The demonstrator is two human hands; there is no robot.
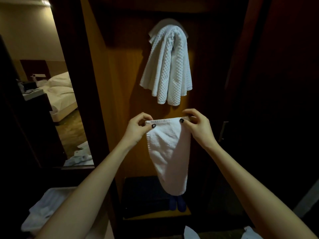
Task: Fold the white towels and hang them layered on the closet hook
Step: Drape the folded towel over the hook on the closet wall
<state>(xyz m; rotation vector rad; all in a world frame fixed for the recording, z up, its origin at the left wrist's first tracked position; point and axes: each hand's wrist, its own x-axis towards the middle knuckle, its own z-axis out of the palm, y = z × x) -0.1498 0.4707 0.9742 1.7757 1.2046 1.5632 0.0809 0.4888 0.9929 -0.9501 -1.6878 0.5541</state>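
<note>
In the middle of the frame the left hand [138, 125] and the right hand [198, 123] each pinch one top corner of a smooth white towel [168, 152], thumb in front and fingers curled behind the edge; the towel hangs straight down between them and gets narrow at the bottom, in front of the brown closet wall [120, 83]. Just above the hands, in the upper middle, a bumpy white towel [167, 66] is draped over the hook; the hook itself is hidden under it. More white cloth lies in a pile [43, 204] at the lower left, and a bed [60, 94] shows at the far left. The step in hand looks like folding this towel before it goes up; to do it well, keep the top edge pulled tight and level, bring the two corners together so the sides match, and smooth the fold so no lumps stay. Then lift it high and lay its middle over the top of the hung towel, so both sides fall evenly; a crooked drop could pull the first towel off.
</note>
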